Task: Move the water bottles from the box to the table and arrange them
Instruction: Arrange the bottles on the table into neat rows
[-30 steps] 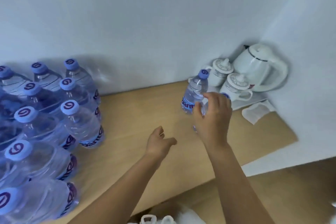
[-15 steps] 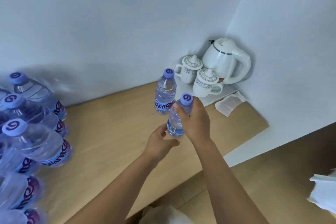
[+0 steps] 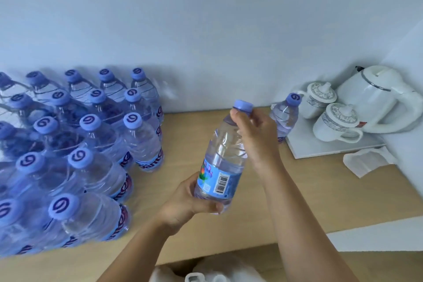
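Observation:
I hold one clear water bottle with a blue cap tilted above the wooden table. My right hand grips its neck and shoulder just under the cap. My left hand cups and grips its base below the blue label. A second single bottle stands upright at the back, next to the white tray. A large block of several standing bottles fills the left part of the table.
A white tray at the back right carries two lidded mugs and a white kettle. A folded white cloth lies in front of it. Walls close the back and right. White plastic shows below the table's front edge.
The bottle has come back from beside the standing one toward the middle and is tilted. My left hand has taken hold of its base. The view swung left, showing the bottle block.

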Motion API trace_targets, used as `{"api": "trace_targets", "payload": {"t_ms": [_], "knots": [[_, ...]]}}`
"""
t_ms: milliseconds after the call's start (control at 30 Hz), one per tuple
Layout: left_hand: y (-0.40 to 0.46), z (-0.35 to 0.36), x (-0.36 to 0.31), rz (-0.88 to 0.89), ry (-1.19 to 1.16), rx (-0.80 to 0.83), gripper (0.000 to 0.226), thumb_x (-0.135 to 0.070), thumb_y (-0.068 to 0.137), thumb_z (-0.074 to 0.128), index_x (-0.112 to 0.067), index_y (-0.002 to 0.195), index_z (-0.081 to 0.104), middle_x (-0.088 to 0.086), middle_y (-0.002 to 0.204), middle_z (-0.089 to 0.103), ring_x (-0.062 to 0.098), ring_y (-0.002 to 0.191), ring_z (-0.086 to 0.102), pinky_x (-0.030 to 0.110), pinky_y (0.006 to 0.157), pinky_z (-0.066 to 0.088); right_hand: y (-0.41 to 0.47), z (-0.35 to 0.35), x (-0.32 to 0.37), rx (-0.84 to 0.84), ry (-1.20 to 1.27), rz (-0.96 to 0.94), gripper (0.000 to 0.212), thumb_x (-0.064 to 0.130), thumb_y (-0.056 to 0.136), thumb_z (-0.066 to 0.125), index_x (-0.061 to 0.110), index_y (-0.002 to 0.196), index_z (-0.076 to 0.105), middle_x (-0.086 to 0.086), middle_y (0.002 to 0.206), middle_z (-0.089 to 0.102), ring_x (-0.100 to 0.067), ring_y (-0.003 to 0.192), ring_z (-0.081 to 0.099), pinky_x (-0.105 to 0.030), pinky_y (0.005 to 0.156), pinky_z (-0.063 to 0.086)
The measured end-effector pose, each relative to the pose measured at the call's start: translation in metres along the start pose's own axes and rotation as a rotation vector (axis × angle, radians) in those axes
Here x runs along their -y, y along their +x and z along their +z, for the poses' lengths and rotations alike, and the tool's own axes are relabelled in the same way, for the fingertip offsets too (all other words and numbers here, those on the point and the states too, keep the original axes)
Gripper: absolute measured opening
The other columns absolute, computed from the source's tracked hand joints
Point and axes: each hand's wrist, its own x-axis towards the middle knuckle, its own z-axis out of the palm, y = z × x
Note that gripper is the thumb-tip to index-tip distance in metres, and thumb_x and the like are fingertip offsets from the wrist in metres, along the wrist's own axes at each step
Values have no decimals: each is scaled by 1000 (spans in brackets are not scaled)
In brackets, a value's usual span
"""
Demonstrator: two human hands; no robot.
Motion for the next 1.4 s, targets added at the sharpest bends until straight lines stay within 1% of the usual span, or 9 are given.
{"api": "trace_targets", "payload": {"t_ms": [167,233,367,467,667,900,1067,1267,1400], "knots": [[-21,-2,3,106,221,-643,72,-25,41,85,-32,106,55,-14,90,69,2,77,65,18,66,51,-2,32,6,222,-374,5,51,68,65,64,24,91,63,10,81,69,-8,78,64,-27,68,46],[-30,-5,4,153,322,-800,77,-32,42,84,-44,107,46,-16,106,60,2,94,61,21,76,51,-5,42,8,272,-340,-45,38,60,69,69,24,82,67,11,77,70,-8,77,65,-30,70,49],[-45,-33,-3,158,23,-474,89,-24,40,87,-29,119,45,-9,110,63,7,96,64,20,73,52,-6,56,14,327,-14,-15,27,37,60,74,17,77,66,5,73,69,-13,69,63,-34,69,51],[-55,-42,-11,132,-62,-92,61,-20,50,82,-14,107,59,-2,89,70,13,82,64,24,72,51,-6,64,12,569,312,75,33,31,58,69,8,82,63,-8,77,67,-25,71,60,-34,70,48],[-48,-25,5,210,168,-788,65,-33,40,83,-29,98,52,-23,85,67,-2,71,65,12,59,48,-3,81,9,528,-117,47,50,56,67,71,16,96,66,5,89,72,-8,81,68,-23,68,51],[-58,-39,19,181,186,-841,75,-23,48,87,-41,107,46,-25,97,65,-5,83,65,9,64,49,-14,93,0,527,-38,-10,21,36,65,70,24,82,72,6,82,73,-8,79,69,-20,68,52],[-62,-45,31,118,99,-843,64,0,59,80,-28,108,49,-9,91,70,4,81,67,13,65,50,-28,109,-15,557,-67,28,40,38,56,73,17,90,68,-1,88,73,-17,84,69,-40,83,54],[-61,-49,39,-101,14,-840,37,5,76,61,-8,109,51,1,86,58,9,66,50,10,52,41,-55,114,-47,582,-140,-15,48,40,49,79,27,92,61,7,90,72,-11,85,69,-33,75,55],[-61,-52,42,-174,-51,-812,42,4,81,58,-13,118,52,4,109,60,13,91,54,20,69,43,-64,120,-58,570,-158,-84,48,27,56,80,28,99,58,10,93,71,-8,84,69,-30,74,55]]}}
